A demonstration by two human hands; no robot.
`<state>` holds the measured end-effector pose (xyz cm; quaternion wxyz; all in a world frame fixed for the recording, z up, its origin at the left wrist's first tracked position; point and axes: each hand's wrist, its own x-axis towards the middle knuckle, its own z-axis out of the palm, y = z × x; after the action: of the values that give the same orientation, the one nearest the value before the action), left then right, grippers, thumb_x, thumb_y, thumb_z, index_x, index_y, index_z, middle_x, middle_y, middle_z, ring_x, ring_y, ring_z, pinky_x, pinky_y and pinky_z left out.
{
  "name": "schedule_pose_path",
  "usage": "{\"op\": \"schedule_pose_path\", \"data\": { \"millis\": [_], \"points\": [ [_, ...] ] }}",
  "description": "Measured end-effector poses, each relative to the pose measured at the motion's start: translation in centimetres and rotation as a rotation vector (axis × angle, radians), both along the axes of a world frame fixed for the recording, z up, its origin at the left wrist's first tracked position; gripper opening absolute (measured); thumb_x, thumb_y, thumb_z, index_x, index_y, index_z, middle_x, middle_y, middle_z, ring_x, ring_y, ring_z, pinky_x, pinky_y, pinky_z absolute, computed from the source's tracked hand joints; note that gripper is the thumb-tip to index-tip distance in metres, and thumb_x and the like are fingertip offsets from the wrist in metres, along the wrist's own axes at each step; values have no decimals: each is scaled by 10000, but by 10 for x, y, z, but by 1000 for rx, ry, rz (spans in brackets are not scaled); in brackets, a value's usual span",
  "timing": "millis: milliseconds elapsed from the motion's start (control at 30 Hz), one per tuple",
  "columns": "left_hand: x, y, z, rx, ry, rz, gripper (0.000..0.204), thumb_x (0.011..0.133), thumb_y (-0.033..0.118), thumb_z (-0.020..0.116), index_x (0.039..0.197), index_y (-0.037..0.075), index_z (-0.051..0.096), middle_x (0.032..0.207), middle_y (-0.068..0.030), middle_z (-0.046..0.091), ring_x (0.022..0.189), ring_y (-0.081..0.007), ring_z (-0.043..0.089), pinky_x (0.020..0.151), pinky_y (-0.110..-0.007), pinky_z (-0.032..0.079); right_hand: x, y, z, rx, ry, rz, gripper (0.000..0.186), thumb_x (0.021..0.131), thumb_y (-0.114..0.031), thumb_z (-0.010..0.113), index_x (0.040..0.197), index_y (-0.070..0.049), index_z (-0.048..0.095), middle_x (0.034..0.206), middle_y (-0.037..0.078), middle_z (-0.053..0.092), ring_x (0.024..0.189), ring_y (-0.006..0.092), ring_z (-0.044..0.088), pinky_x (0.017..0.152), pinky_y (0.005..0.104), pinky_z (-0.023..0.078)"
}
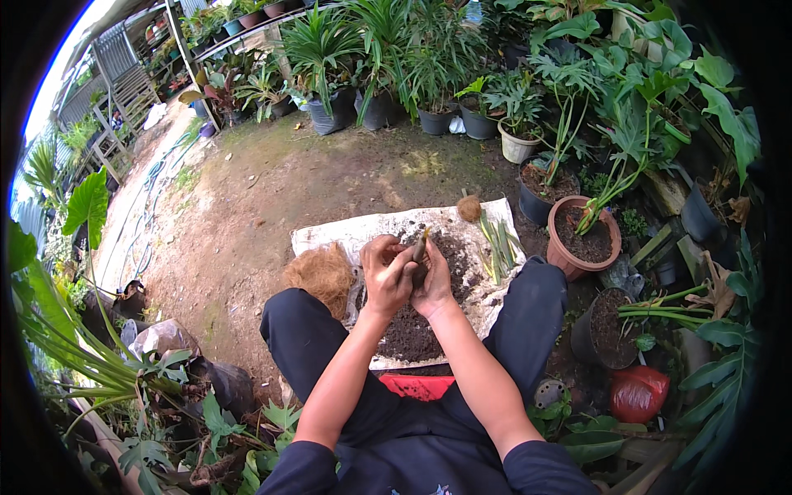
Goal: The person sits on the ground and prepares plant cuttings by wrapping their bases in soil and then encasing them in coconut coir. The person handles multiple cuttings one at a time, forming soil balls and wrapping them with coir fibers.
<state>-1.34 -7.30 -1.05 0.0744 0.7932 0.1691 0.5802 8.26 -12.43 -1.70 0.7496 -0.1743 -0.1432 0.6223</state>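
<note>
Both my hands are together above a heap of dark soil (pixel 404 334), which lies on a white sack sheet (pixel 351 227). Between them is a small brown, soil-covered plant cutting (pixel 420 248) with a yellowish tip pointing up. My left hand (pixel 386 274) closes its fingers on the cutting from the left, and my right hand (pixel 433 285) wraps it from the right; its lower part is hidden. A loose mat of brown fibre (pixel 320 279) lies left of my hands. At the sheet's far right are a small fibre ball (pixel 469 208) and several green cuttings (pixel 498 250).
Something red (pixel 417 386) with soil on it lies between my legs. A terracotta-coloured pot (pixel 569 262) and a black pot (pixel 606 330) stand to my right, near a red plastic bag (pixel 639 393). Potted plants (pixel 330 107) line the far side; a hose (pixel 153 194) runs along the left.
</note>
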Motion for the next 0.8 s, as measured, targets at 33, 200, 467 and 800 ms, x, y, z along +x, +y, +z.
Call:
{"op": "schedule_pose_path", "data": {
  "millis": [33, 200, 467, 800],
  "points": [
    [-1, 1, 1, 127, 65, 11, 262, 932, 336, 613, 1026, 117, 722, 1122, -121, 546, 1058, -304, 538, 927, -468, 399, 2, 2, 0, 109, 98, 115, 519, 1029, -423, 411, 1166, 30, 625, 1165, 172, 668, 1052, 258, 664, 968, 355, 515],
    [-5, 5, 2, 328, 138, 134, 299, 940, 413, 581, 1071, 189, 730, 1161, -85, 506, 1128, -302, 509, 997, -509, 329, 3, 3, -3, -34, -51, 34, 453, 1020, -442, 452, 1003, -33, 646, 976, 106, 671, 896, 200, 650, 833, 325, 514],
    [4, 1, -3, 403, 135, 102, 290, 888, 432, 634, 1067, 225, 732, 1142, -59, 506, 1123, -270, 514, 974, -497, 338, 1, 7, -14, -13, 92, -114, 328, 1017, -387, 539, 762, -181, 520, 638, -55, 494, 563, 80, 511, 533, 248, 421],
    [17, -4, -4, -641, -129, -238, 487, 1058, 417, 396, 1169, -10, 601, 1106, -186, 595, 1067, -333, 576, 965, -405, 434, 3, 7, 13, -138, -611, -482, 599, 1056, -534, 268, 1379, -57, 433, 1242, 107, 569, 1160, 206, 549, 1047, 371, 410]
  ]
}}
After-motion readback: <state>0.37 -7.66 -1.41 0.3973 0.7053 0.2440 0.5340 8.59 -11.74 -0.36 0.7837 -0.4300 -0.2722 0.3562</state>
